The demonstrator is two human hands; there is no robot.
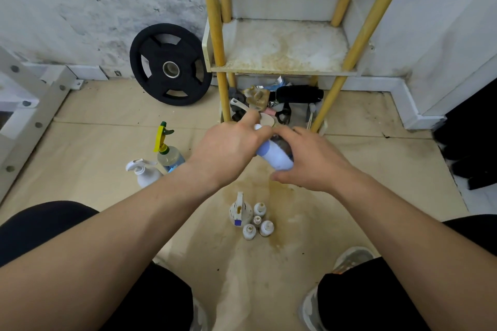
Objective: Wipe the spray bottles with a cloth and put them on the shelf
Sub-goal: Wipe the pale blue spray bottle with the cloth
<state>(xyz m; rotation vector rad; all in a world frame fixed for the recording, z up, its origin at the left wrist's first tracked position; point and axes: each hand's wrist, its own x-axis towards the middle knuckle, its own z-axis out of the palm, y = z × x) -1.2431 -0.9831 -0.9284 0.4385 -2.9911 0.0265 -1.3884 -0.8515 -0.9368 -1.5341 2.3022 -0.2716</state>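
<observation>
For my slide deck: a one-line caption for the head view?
A person's left hand and right hand hold a white-lilac bottle before the stained shelf.

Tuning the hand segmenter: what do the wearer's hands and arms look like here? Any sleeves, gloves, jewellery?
Left hand and right hand are bare: no gloves, no rings visible. Left forearm and right forearm are uncovered to the frame edge, with no sleeves, watch or bands in view. No markings visible.
</observation>
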